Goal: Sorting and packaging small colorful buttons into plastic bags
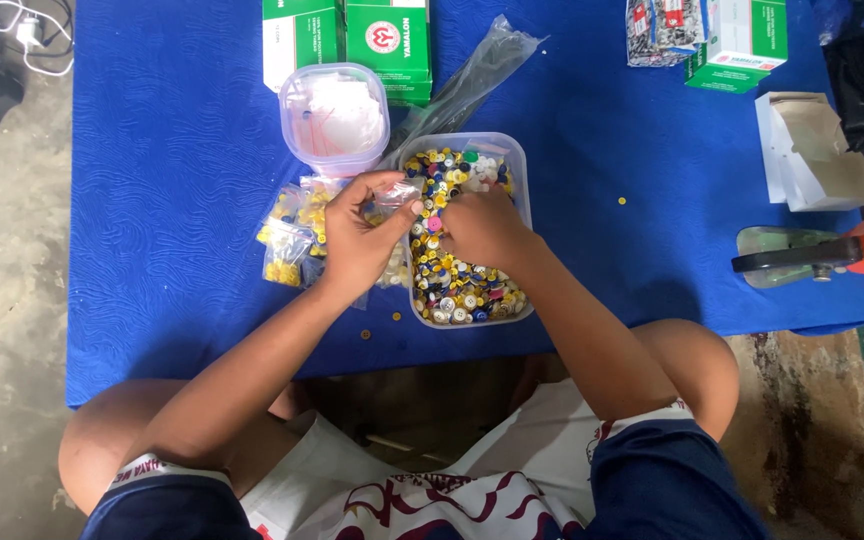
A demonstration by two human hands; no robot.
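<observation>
We look down on a blue counter (pixel 172 180) where a clear rectangular tub (pixel 522 180) sits packed with small buttons (pixel 457 285) in yellow, white, blue and pink. The left hand (pixel 357 235) is closed narrowly on a small clear bag (pixel 397 192), pinching its mouth right at the tub's left rim. The right hand (pixel 484 228) lies palm down in the tub, fingers curled into the buttons — whether it grips any we cannot tell.

What could go wrong, as we judge it: the little bag is slack and held by one edge, so buttons may miss its mouth and roll off; three strays (pixel 380 325) already lie near the counter's front edge and one more (pixel 621 201) off to the right. The tub is brimful, so a careless scoop could push buttons over its wall.

Counting: one button tub, one round lidded tub (pixel 334 115) of empty bags just behind it, a pile of filled bags (pixel 287 245) to the left — four or so, the overlap hides the number — three green boxes (pixel 387 40) in all, one open white carton (pixel 817 150), and one long crumpled plastic sleeve (pixel 477 65).
</observation>
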